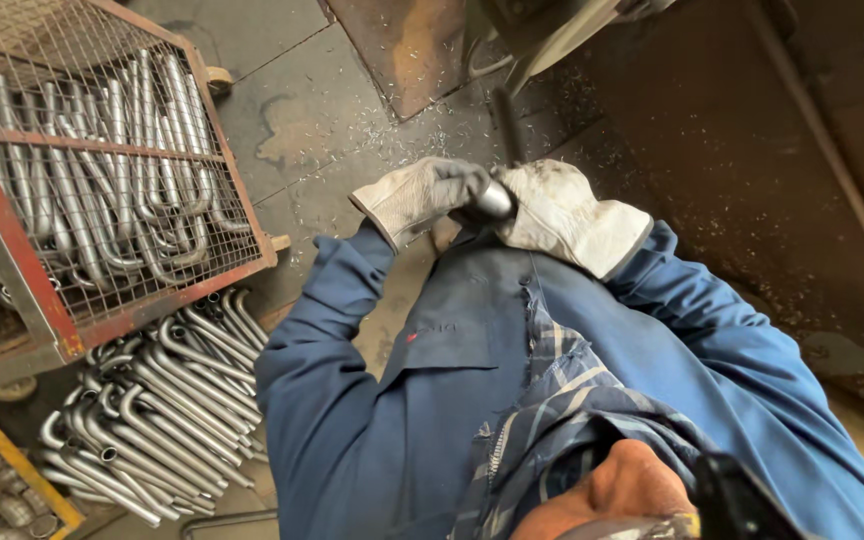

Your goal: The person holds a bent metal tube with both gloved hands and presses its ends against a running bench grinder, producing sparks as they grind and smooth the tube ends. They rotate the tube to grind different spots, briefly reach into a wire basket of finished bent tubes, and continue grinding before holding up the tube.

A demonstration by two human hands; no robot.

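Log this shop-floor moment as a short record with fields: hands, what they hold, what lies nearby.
left hand: gloved left hand, gripping the metal tube end
right hand: gloved right hand, closed on the same tube end from the other side
clothing: blue work jacket over a plaid shirt
cage: red wire-mesh crate holding bent metal tubes
floor pile: more bent tubes lying below the crate
floor: concrete floor strewn with metal shavings

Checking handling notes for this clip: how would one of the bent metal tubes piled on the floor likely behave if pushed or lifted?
The bent metal tubes look rigid, so one should likely keep its shape. The hooked ends interlock in the pile, so lifting one may drag its neighbours. The bend probably stops free rolling; the smooth shiny surface may slip in the gloved hands.
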